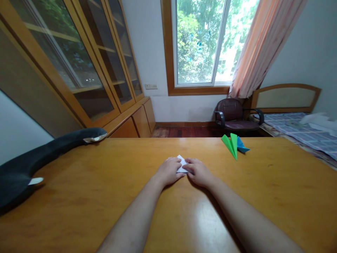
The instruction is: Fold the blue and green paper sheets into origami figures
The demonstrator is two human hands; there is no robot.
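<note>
A small piece of folded white paper (181, 162) lies on the wooden table, its pointed tip facing away from me. My left hand (170, 170) grips its left side, fingers bent over the top and thumb at the near edge. From the right, my right hand (198, 172) holds the same sheet, with fingertips pressed on its upper face. Both hands cover much of the paper, so its full folded shape is hidden.
A green paper plane (232, 144) and a blue folded paper piece (241, 144) sit at the table's far right. On the left lies a dark plush toy (50, 149) with white patches. Beyond the table (110, 207) stand an office chair (233, 114) and a bed (310, 128).
</note>
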